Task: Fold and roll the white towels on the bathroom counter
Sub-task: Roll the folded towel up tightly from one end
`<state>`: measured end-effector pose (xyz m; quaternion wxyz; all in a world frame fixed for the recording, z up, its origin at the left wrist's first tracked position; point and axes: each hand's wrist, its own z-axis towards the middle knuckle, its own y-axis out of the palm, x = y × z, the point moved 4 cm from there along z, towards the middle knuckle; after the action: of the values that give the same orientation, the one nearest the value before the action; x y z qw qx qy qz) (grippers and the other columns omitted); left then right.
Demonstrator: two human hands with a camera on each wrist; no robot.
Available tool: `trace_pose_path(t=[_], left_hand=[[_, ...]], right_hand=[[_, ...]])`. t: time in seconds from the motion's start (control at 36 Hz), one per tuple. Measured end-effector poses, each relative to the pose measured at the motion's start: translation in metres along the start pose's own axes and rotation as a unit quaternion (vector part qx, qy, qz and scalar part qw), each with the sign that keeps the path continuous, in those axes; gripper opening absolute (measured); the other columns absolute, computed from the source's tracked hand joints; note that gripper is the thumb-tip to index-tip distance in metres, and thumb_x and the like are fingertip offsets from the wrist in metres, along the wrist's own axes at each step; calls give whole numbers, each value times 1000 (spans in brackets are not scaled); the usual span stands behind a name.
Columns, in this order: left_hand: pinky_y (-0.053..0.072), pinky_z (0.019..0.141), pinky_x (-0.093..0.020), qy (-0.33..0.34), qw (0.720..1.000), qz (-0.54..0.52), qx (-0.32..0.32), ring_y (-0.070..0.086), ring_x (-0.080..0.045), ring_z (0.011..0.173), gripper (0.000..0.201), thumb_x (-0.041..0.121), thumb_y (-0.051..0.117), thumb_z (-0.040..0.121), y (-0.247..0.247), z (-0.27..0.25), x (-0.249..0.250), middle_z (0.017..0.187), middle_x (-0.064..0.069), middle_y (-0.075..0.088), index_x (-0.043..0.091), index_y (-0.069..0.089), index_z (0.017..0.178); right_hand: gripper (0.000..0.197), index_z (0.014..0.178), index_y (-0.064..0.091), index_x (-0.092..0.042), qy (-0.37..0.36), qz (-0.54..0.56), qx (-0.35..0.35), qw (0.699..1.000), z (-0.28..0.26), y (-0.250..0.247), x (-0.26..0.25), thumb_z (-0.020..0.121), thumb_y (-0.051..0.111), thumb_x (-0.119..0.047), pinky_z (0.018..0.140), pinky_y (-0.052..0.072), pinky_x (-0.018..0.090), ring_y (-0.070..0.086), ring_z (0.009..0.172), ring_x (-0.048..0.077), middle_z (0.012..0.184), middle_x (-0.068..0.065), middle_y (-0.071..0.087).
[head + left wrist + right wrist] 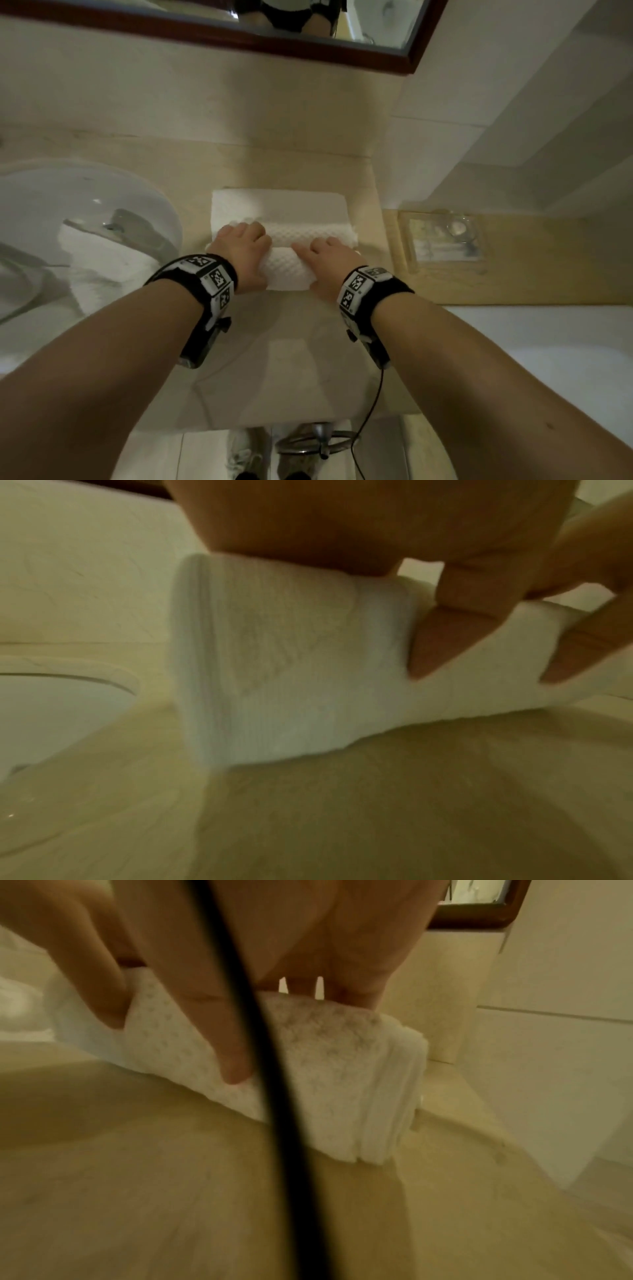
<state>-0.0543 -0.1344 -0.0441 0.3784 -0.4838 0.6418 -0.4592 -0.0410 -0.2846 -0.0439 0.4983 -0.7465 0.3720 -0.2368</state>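
A white textured towel [274, 207] lies on the beige counter [287, 359], its near part wound into a roll [287, 270]. Both hands sit on that roll. My left hand [239, 245] grips its left end and my right hand [327, 258] grips its right end, fingers curled over the top. In the left wrist view the palm [342, 528] covers the roll [291, 669], with a digit pressed on its near face. The right wrist view shows my right hand [308, 934] over the roll's layered end [377, 1096]. The far half of the towel lies flat.
A round sink [41, 192] with a faucet [126, 222] sits at the left, and another white towel [99, 267] lies in it. A clear tray [445, 236] rests on a wooden ledge at the right. A mirror [308, 37] hangs behind. A black cable [274, 1096] crosses the right wrist view.
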Motion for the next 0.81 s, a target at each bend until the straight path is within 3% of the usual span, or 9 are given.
trace_pose_path(t=[0.14,0.22,0.28,0.36,0.47,0.56,0.64,0.72,0.81], left_hand=[[16,114,-35,22,999,46,-16,26,-23,135,94,57,59,76,6,-11,-2,147,-2,23,27,8,149],[13,116,-37,5,996,67,-53,17,-27,141,90,43,56,86,9,-9,-4,152,-7,16,27,-4,150],[16,115,-36,-5,996,59,-60,20,-29,139,87,34,57,86,10,-5,-5,150,-10,19,26,-1,150],[27,111,-36,-10,997,39,-73,31,-29,131,90,33,66,78,7,1,-5,142,-9,30,25,10,147],[38,98,-34,-14,997,7,-70,44,-26,118,76,38,66,76,-1,7,-2,129,-5,43,24,24,138],[41,85,-32,-32,997,-31,-69,51,-25,110,64,40,66,75,-4,9,-3,119,-3,51,22,32,126],[46,75,-33,-57,988,-90,-108,54,-24,91,56,38,69,72,-7,9,-8,99,-3,54,21,38,115],[50,79,-34,-56,982,-125,-129,55,-23,90,51,33,70,70,-12,8,-11,99,-2,55,22,42,111],[40,93,-32,-3,998,-39,-51,49,-21,109,52,37,66,71,-13,4,-7,118,-1,51,22,46,117]], right_hand=[[61,142,30,-26,24,-4,-66,998,24,-13,5,87,56,-30,89,49,37,58,108,30,126,8,57],[50,129,38,-27,37,11,-90,995,31,-16,7,83,56,-34,81,54,43,62,89,30,108,6,63],[49,129,39,-24,33,16,-81,996,31,-12,6,84,58,-31,86,51,43,59,97,28,113,6,58],[72,143,25,-20,13,-13,-60,998,26,-2,5,83,63,-33,103,35,40,39,125,27,137,6,37],[103,148,9,-25,18,-49,-49,997,20,3,6,71,73,-47,106,28,46,30,129,28,140,5,27],[93,143,15,-27,36,-32,-28,998,19,1,6,72,73,-34,100,35,43,35,122,28,133,6,31],[63,129,31,-22,26,3,-8,1000,20,-5,6,77,66,-26,79,43,38,49,104,29,117,7,44],[52,118,39,-20,23,5,-65,998,28,-11,8,77,68,-33,71,48,35,58,90,29,102,6,54],[58,108,41,-30,26,-10,-129,991,37,-13,7,65,79,-41,70,53,35,61,78,25,83,-2,57]])
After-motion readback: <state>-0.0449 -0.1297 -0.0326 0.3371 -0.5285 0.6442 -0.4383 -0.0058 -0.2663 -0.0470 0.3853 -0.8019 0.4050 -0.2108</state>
